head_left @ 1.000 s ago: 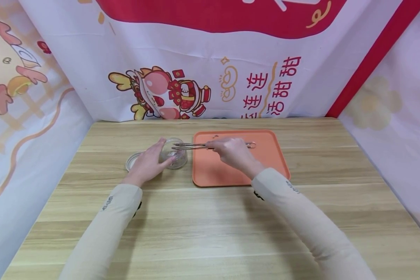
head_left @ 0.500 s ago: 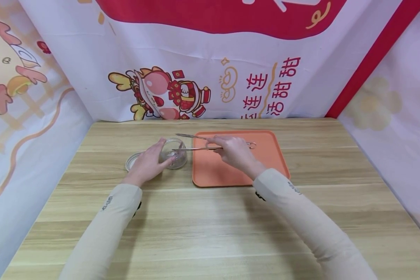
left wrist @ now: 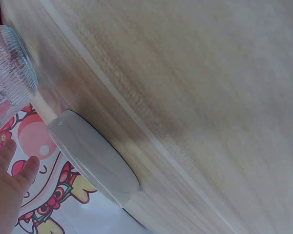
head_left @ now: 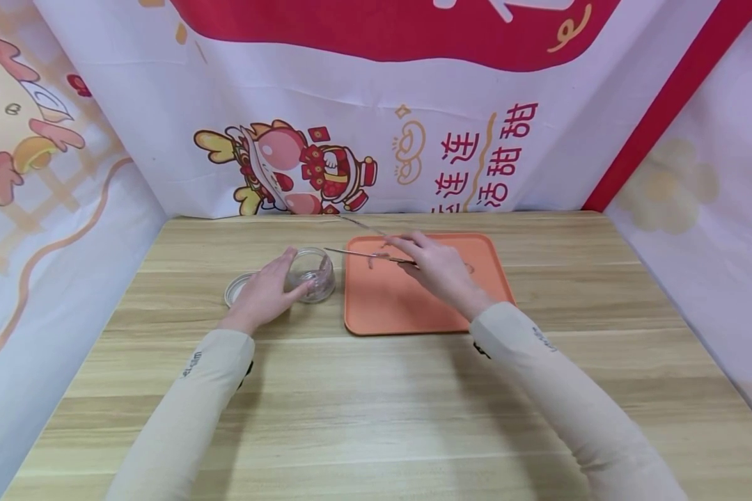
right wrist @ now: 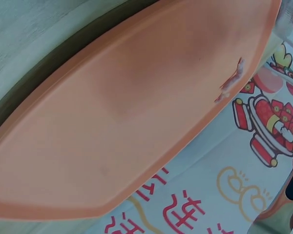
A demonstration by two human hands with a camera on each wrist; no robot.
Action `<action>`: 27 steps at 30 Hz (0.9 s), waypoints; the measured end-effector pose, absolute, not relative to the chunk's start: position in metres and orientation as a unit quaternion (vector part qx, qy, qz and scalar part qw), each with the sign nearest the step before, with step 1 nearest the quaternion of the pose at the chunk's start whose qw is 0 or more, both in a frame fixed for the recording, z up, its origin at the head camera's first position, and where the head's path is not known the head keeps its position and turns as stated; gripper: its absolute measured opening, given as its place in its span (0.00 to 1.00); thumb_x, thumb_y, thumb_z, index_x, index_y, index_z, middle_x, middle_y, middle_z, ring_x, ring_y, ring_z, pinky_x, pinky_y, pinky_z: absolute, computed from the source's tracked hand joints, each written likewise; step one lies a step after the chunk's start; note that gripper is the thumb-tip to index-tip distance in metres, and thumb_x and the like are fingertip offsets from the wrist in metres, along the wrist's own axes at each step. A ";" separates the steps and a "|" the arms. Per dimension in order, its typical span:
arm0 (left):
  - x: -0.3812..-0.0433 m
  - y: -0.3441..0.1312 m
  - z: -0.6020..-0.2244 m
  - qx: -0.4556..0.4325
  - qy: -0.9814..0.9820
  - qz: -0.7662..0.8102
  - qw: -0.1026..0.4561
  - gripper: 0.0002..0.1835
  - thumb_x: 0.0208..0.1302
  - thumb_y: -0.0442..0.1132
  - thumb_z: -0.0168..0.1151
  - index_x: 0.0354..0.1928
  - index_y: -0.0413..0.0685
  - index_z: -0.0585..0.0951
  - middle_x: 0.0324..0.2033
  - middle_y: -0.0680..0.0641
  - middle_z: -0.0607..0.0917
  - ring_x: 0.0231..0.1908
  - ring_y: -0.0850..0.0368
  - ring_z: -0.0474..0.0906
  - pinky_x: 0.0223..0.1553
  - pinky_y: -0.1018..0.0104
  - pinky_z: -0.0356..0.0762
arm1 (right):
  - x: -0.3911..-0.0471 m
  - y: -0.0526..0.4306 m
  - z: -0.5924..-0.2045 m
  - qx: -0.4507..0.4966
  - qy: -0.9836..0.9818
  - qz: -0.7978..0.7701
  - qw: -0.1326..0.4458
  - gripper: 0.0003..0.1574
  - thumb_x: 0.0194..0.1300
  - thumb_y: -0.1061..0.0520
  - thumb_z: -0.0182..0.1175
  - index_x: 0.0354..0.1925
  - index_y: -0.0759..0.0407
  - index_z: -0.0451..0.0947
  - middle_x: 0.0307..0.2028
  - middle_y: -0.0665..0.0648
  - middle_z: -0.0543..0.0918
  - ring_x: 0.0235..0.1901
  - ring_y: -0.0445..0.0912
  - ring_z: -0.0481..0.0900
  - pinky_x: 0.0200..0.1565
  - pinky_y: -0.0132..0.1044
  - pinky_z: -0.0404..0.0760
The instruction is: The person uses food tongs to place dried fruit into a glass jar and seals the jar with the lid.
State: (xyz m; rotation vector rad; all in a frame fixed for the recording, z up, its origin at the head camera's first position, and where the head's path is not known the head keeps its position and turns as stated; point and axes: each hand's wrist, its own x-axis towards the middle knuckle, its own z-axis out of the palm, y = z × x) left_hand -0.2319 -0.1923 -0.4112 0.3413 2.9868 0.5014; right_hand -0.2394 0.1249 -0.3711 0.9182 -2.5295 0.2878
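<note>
- Cloth (head_left: 370,104): hangs beyond and to both sides of the hands, white fabric with folds and red and yellow prints.
- Table (head_left: 351,403): one, below both hands, pale streaked wood grain.
- Tray (head_left: 407,306): one, beneath the right hand, orange, smooth, a rounded rectangle with a raised rim.
- Right hand (head_left: 435,264): fingers bent, gripping the tongs above the tray.
- Left hand (head_left: 266,292): thumb and fingers parted around the jar's side, holding it.
- Tongs (head_left: 351,252): one pair, shiny metal, two slim arms spread apart, pointing from the right hand toward the left.
- Jar (head_left: 313,278): one, in the left hand, clear, round, finely ribbed, upright, its top uncovered.
- Lid (head_left: 235,287): one, just left of the left hand, pale, round, flat on the table.
- Scraps (right wrist: 233,80): pinkish, thin, irregular, on the tray near its far edge, below the tongs; count unclear.
</note>
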 end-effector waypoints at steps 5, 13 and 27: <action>-0.232 -0.192 -0.412 0.108 0.979 0.168 0.046 0.49 0.64 0.70 0.44 0.75 0.44 0.47 0.75 0.42 0.50 0.73 0.40 0.51 0.73 0.43 0.52 | -0.241 0.133 -0.368 0.316 -0.924 0.120 0.180 0.34 0.60 0.57 0.65 0.65 0.47 0.70 0.52 0.55 0.79 0.43 0.49 0.82 0.37 0.40 0.85; -0.232 -0.192 -0.412 0.109 0.979 0.169 0.045 0.48 0.65 0.69 0.44 0.75 0.44 0.47 0.75 0.42 0.50 0.73 0.40 0.51 0.73 0.42 0.52 | -0.247 0.147 -0.371 0.286 -0.939 0.127 0.140 0.36 0.60 0.60 0.65 0.66 0.51 0.69 0.56 0.58 0.78 0.51 0.53 0.80 0.49 0.46 0.83; -0.232 -0.192 -0.412 0.104 0.980 0.167 0.041 0.49 0.64 0.70 0.44 0.75 0.46 0.47 0.75 0.42 0.51 0.73 0.40 0.52 0.72 0.41 0.53 | -0.258 0.158 -0.385 0.269 -0.949 0.133 0.100 0.33 0.55 0.62 0.69 0.61 0.52 0.75 0.49 0.57 0.85 0.40 0.51 0.85 0.40 0.45 0.86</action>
